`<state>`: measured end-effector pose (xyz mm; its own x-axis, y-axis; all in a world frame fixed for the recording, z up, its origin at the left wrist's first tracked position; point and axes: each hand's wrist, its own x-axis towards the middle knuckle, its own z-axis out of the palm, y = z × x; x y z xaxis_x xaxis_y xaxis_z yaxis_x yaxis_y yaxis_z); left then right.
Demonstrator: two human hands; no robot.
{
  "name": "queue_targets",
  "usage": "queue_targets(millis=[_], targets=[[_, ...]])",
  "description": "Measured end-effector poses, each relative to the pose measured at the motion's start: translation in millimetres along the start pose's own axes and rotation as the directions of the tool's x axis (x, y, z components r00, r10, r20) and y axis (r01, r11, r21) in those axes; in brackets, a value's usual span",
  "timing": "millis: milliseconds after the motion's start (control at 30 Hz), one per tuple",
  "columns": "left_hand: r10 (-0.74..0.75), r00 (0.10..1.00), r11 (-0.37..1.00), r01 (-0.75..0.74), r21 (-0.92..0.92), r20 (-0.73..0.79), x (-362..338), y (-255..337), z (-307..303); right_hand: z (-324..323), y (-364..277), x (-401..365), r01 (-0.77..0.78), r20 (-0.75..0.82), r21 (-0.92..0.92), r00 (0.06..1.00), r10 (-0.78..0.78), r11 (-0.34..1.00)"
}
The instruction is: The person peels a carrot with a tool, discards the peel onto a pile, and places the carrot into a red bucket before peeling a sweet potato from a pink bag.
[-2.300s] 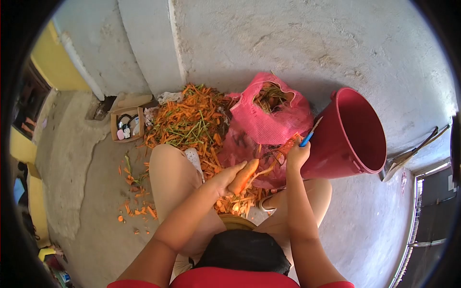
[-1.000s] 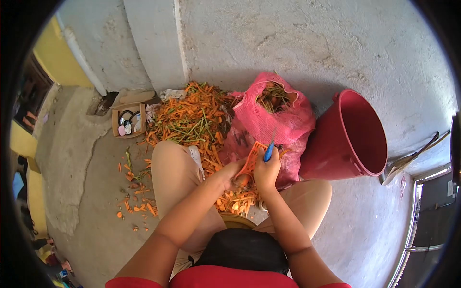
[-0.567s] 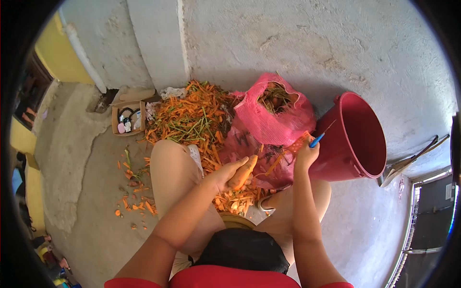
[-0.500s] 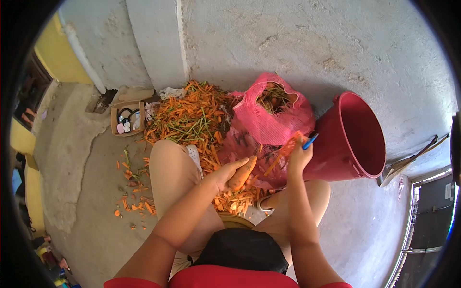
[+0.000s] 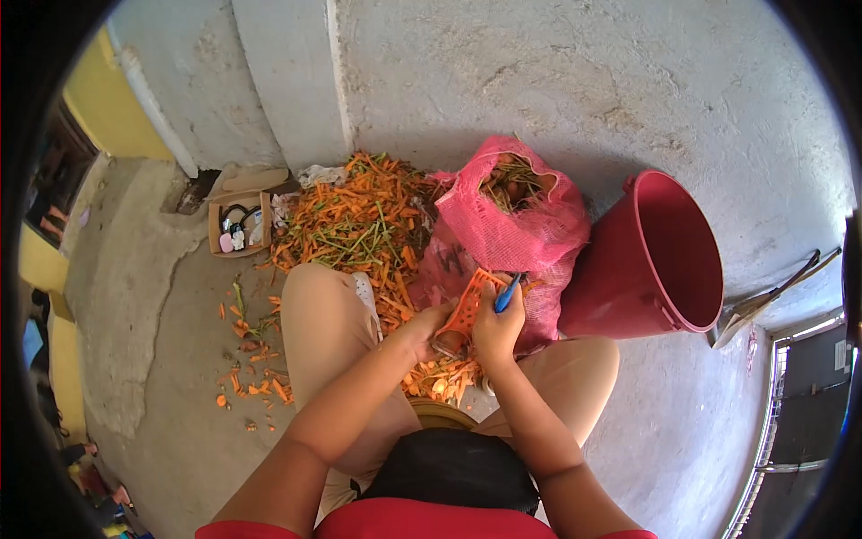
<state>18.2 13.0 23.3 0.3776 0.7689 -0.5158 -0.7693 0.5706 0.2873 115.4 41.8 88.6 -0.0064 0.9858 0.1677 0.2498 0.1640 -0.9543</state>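
My left hand (image 5: 425, 331) is closed around a thick carrot (image 5: 451, 342) held low between my knees. Part of the carrot is hidden by my fingers and the blade. In my right hand (image 5: 498, 328) is a knife with a blue handle (image 5: 508, 295) and a broad orange blade full of holes (image 5: 466, 304). The blade lies over the carrot, close to my left fingers. Just beyond my hands stands a pink mesh sack (image 5: 503, 216) with carrots and stalks showing at its mouth.
A heap of carrot peelings and stalks (image 5: 355, 220) spreads against the wall. More orange scraps (image 5: 444, 382) lie between my feet. A tilted red bucket (image 5: 642, 260) leans right of the sack. A small cardboard box (image 5: 241, 226) holding odds and ends sits at left.
My right hand has moved left and down, bringing the knife from beside the sack onto the carrot. The carrot in my left hand has shifted slightly and is now partly covered.
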Motion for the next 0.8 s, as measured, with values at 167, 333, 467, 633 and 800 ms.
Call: queue_targets(millis=[167,333,467,633,800], targets=[[0.009,1.0,1.0,-0.009,0.019,-0.002,-1,3,3,1,8,2,0.0,0.029,-0.123,1.0,0.003,0.992],[0.034,0.994,0.981,-0.053,0.185,0.105,-11,9,15,2,9,9,0.014,-0.026,-0.199,0.999,-0.02,0.98],[-0.108,0.987,0.972,0.079,0.222,0.122,-24,7,15,-24,50,67,-0.089,-0.408,-0.303,0.912,-0.044,0.949],[-0.077,0.995,0.957,0.054,0.284,0.07,-14,7,9,-53,95,100,-0.082,-0.474,-0.1,0.88,0.025,0.992],[0.041,0.992,0.971,-0.012,0.238,-0.116,7,4,-5,-25,58,59,0.009,-0.267,0.123,0.963,0.025,0.992]])
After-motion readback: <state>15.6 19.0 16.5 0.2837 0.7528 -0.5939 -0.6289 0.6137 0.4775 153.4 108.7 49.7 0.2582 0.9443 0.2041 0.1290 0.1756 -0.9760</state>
